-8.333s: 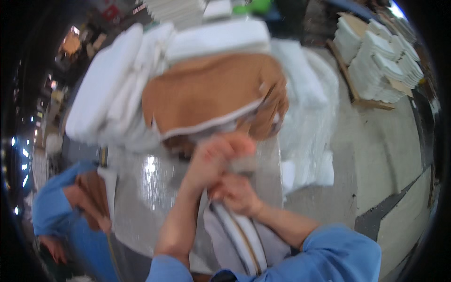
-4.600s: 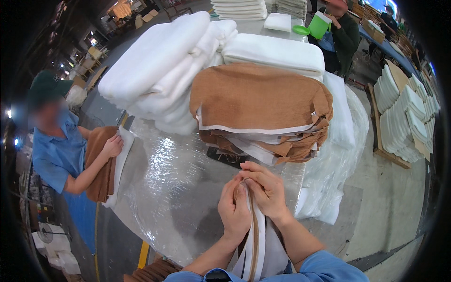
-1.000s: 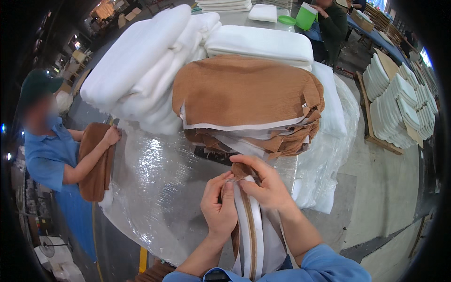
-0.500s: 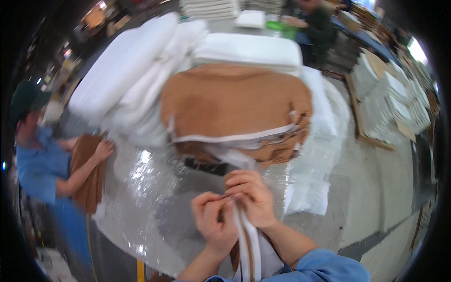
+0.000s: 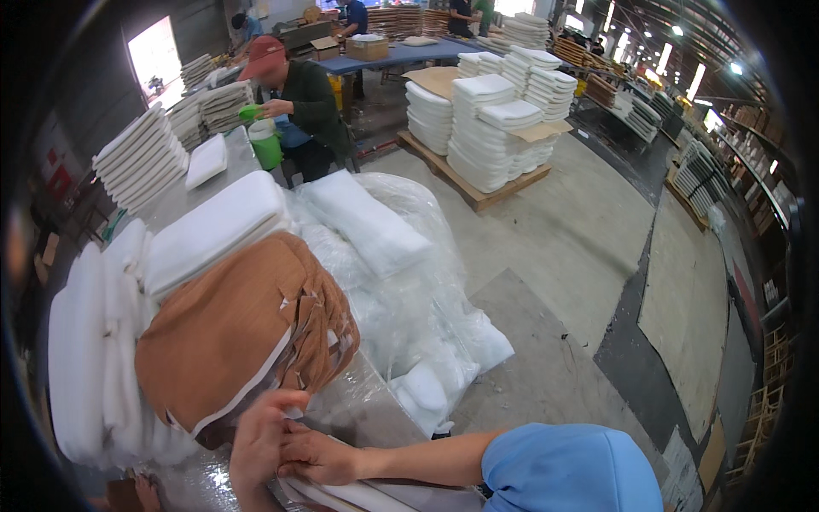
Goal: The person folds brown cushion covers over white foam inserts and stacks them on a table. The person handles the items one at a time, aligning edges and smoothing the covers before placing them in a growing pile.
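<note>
White-edged strip (image 5: pixel 341 493) now lies at the bottom edge of view, on the plastic-covered table (image 5: pixel 367 410); half a second ago it sat mid-frame. View has swung right, toward the floor and the stacked white pads (image 5: pixel 490 128). Left hand (image 5: pixel 260 444) and right hand (image 5: pixel 320 456) still meet over it, fingers pressed together; the pinch itself is not resolvable. Brown cover stack (image 5: pixel 230 333) touches the left fingertips. Judgement: same handling step continues.
</note>
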`<act>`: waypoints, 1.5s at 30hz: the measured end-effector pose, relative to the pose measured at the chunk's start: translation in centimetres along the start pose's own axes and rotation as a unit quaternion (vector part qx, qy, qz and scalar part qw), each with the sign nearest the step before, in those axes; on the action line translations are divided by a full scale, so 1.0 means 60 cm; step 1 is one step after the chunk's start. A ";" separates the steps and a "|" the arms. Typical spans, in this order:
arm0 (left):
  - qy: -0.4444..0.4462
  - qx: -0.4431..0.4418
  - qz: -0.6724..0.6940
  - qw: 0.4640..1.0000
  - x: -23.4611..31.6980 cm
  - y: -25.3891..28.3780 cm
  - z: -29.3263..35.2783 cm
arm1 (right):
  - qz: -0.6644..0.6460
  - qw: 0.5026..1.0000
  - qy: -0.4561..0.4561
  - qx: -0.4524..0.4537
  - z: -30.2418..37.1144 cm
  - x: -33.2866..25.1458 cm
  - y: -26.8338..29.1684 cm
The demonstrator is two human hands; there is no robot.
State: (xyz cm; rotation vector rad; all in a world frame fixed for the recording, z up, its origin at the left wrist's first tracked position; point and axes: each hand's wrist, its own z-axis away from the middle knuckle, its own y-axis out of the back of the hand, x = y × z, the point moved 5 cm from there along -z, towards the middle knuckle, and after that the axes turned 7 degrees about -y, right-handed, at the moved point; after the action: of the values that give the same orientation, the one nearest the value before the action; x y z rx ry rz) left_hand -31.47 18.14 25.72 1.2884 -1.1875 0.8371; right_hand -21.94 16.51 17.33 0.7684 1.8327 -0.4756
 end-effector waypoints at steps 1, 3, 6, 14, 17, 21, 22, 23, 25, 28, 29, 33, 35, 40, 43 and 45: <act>0.039 -0.079 -0.028 0.996 -0.023 -0.005 -0.007 | -0.031 0.996 -0.068 -0.039 0.007 0.017 -0.004; 0.083 -0.151 -0.072 0.982 -0.033 -0.019 -0.009 | -0.097 0.986 -0.124 -0.049 0.020 0.031 -0.008; 0.128 -0.143 0.028 0.981 -0.041 -0.023 0.004 | -0.090 0.993 -0.070 -0.021 0.031 0.028 -0.003; 0.028 0.152 0.054 0.987 -0.061 0.012 0.060 | 0.012 0.999 0.046 -0.024 0.014 0.012 -0.016; 0.028 0.266 0.151 0.952 -0.137 0.033 0.118 | -0.032 0.999 0.026 0.019 0.010 -0.011 -0.003; 0.024 0.367 0.287 0.885 -0.214 -0.020 0.146 | -0.070 0.997 -0.011 0.026 0.045 -0.053 0.032; 0.005 0.371 0.282 0.885 -0.228 -0.005 0.155 | -0.086 0.996 -0.023 0.028 0.069 -0.077 0.039; -0.012 0.371 0.277 0.886 -0.230 0.004 0.165 | -0.045 0.996 -0.067 0.040 0.110 -0.079 0.049; -0.011 0.422 0.207 0.883 -0.214 0.011 0.178 | 0.010 0.986 -0.151 0.064 0.224 -0.073 0.082; 0.017 0.537 0.200 0.819 -0.193 0.034 0.236 | -0.028 0.958 -0.284 0.003 0.412 -0.074 0.110; 0.052 0.552 0.106 0.826 -0.180 0.046 0.276 | -0.045 0.943 -0.328 -0.019 0.463 -0.088 0.113; 0.054 0.576 0.262 0.772 -0.159 0.012 0.407 | -0.154 0.935 -0.314 0.049 0.572 -0.124 0.087; 0.077 0.563 0.244 0.786 -0.143 -0.036 0.454 | -0.170 0.918 -0.318 0.166 0.561 -0.111 0.100; 0.125 0.498 0.213 0.832 -0.061 -0.214 0.489 | -0.101 0.907 -0.291 0.288 0.466 -0.085 0.169; 0.126 0.463 0.203 0.853 -0.009 -0.286 0.493 | -0.160 0.913 -0.263 0.267 0.359 -0.085 0.184; 0.129 0.454 0.197 0.859 0.006 -0.314 0.510 | -0.157 0.904 -0.286 0.278 0.297 -0.083 0.180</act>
State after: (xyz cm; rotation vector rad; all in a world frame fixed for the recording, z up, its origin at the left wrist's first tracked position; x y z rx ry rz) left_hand -18.89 -14.61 17.83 1.5971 -0.8452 1.9710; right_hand -1.19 11.47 15.59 0.6048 1.2616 -1.3282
